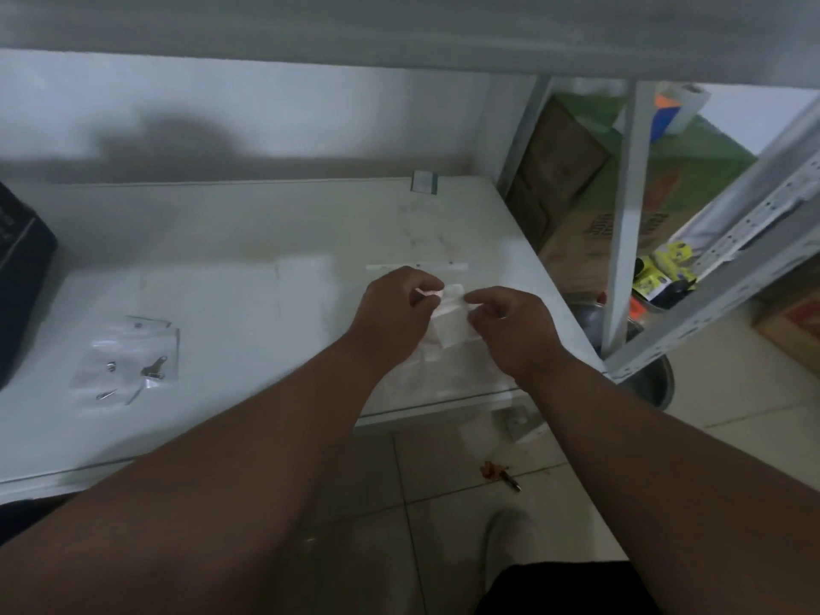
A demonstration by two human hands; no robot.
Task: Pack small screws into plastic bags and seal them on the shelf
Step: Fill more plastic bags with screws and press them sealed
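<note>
Both hands up at about 1 o'clock on the shelf (248,241): left hand (392,315) and right hand (517,328) each pinch the top edge of a small clear bag (452,321) between them. Out at 9 o'clock lie filled bags (128,357) with screws (153,368) showing through, well apart.

The white shelf (230,241) is open along its front edge, with bare surface between the bagged screws (128,361) at left and the stack of clear bags (448,366) at right. A black box (20,277) blocks the far left end. The upper shelf board (399,28) limits headroom. A metal upright (623,215) bounds the right end. A small object (423,182), possibly a tag, sits at the back edge.
</note>
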